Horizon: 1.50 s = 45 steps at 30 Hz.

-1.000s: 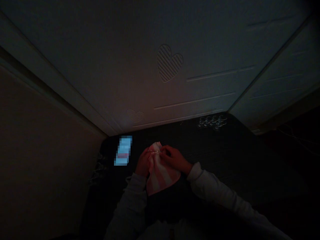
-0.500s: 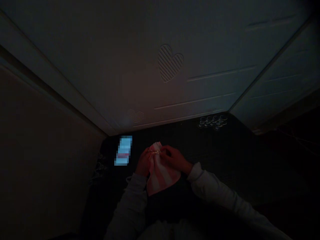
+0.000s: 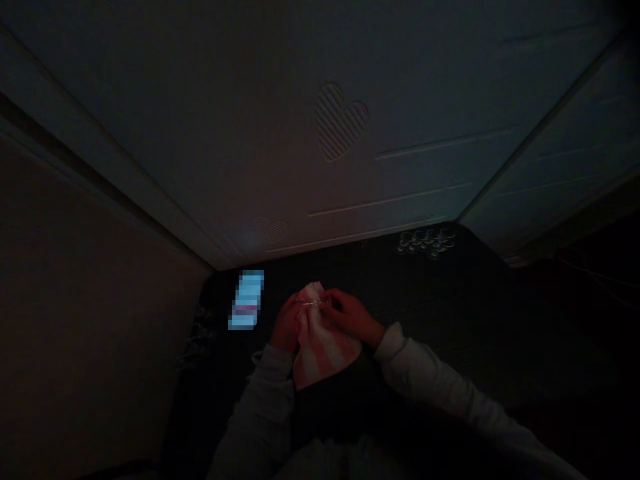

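Note:
The room is very dark. A pink and white striped cloth [image 3: 323, 347] hangs between my hands over a dark table [image 3: 450, 300]. My left hand [image 3: 285, 325] is closed on the cloth's left edge. My right hand [image 3: 350, 313] pinches the cloth's top, where a thin shiny object [image 3: 314, 303] shows between the fingertips; I cannot make out what it is. Both arms wear pale long sleeves.
A lit phone screen [image 3: 247, 300] lies on the table left of my hands. Several small clear glass items [image 3: 425, 241] sit at the table's far edge. A pale panel with embossed hearts [image 3: 339, 123] stands behind. A wall lies at the left.

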### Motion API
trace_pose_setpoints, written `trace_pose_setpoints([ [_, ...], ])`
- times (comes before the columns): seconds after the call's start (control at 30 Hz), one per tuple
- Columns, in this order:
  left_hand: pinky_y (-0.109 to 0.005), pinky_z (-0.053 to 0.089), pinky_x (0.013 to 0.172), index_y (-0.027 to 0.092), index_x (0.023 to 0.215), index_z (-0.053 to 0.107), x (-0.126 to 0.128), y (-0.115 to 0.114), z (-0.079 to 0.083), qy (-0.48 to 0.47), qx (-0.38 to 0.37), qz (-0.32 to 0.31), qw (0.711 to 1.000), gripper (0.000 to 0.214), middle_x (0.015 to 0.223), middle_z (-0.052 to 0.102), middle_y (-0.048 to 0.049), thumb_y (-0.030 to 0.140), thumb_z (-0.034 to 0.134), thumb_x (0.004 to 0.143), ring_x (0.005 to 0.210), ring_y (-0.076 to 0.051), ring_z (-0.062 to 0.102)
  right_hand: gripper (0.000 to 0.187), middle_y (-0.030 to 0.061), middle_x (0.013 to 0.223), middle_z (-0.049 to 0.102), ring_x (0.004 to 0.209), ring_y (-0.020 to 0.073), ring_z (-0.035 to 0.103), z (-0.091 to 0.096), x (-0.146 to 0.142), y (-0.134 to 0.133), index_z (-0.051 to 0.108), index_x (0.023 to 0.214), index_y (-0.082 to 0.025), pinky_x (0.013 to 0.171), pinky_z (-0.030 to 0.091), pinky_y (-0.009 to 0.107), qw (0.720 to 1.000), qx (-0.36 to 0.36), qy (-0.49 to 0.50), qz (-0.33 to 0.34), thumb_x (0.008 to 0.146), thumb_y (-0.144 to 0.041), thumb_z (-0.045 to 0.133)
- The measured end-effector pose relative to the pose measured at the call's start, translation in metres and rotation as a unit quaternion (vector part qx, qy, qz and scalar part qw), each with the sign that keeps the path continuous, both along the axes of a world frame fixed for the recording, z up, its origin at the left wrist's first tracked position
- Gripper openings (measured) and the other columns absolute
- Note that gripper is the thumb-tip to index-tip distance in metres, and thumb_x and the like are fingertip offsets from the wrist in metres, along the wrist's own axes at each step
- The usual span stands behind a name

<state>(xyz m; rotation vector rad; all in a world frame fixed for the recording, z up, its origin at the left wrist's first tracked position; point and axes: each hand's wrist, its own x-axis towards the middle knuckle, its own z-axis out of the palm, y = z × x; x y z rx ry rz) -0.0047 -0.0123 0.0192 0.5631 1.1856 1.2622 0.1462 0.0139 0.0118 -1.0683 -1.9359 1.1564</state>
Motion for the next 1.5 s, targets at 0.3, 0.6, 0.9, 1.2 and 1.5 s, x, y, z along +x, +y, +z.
trace_pose_setpoints([
  [0.3, -0.022, 0.039, 0.056, 0.014, 0.075, 0.058, 0.0003, 0.0019, -0.0008, -0.011, -0.012, -0.008, 1.0, 0.021, 0.064, 0.06, 0.0008, 0.017, 0.06, 0.054, 0.059, -0.011, 0.054, 0.023, 0.0, 0.071, 0.054, 0.062, 0.0108, 0.048, -0.0019, 0.0007, 0.0006, 0.053, 0.094, -0.017, 0.056, 0.036, 0.022, 1.0, 0.009, -0.004, 0.002, 0.079, -0.034, 0.047],
  [0.6, -0.021, 0.039, 0.055, 0.015, 0.071, 0.057, 0.0006, 0.0002, 0.0015, -0.017, -0.005, 0.003, 1.0, 0.017, 0.062, 0.058, 0.0027, 0.018, 0.06, 0.055, 0.057, -0.01, 0.053, 0.022, -0.0009, 0.069, 0.052, 0.061, 0.0103, 0.048, 0.0011, 0.0007, -0.0001, 0.053, 0.094, -0.017, 0.055, 0.036, 0.021, 1.0, 0.004, 0.006, 0.005, 0.08, -0.033, 0.046],
  [0.9, -0.022, 0.04, 0.059, 0.014, 0.08, 0.058, -0.0012, 0.0007, -0.0044, -0.013, 0.01, -0.009, 1.0, 0.022, 0.069, 0.061, -0.0003, 0.018, 0.059, 0.058, 0.064, -0.012, 0.055, 0.024, -0.0003, 0.069, 0.053, 0.061, 0.0107, 0.047, -0.0006, -0.0002, 0.0002, 0.053, 0.092, -0.016, 0.055, 0.036, 0.022, 1.0, 0.009, -0.002, -0.003, 0.079, -0.035, 0.047],
  [1.2, -0.021, 0.038, 0.054, 0.013, 0.073, 0.057, -0.0003, 0.0006, -0.0016, -0.017, 0.002, -0.003, 1.0, 0.018, 0.062, 0.058, 0.0022, 0.018, 0.061, 0.056, 0.056, -0.009, 0.053, 0.024, -0.0006, 0.069, 0.053, 0.06, 0.0103, 0.047, -0.0014, 0.0002, 0.0006, 0.053, 0.094, -0.016, 0.053, 0.035, 0.021, 1.0, 0.003, -0.004, 0.0, 0.079, -0.034, 0.047],
  [1.5, -0.02, 0.038, 0.053, 0.014, 0.074, 0.057, 0.0004, 0.0002, -0.0009, -0.027, 0.002, 0.001, 1.0, 0.018, 0.062, 0.058, 0.0029, 0.017, 0.06, 0.056, 0.055, -0.008, 0.051, 0.024, -0.0004, 0.069, 0.053, 0.059, 0.01, 0.047, 0.0011, 0.0006, -0.0002, 0.053, 0.094, -0.016, 0.053, 0.036, 0.021, 1.0, -0.001, -0.003, 0.0, 0.079, -0.034, 0.047],
])
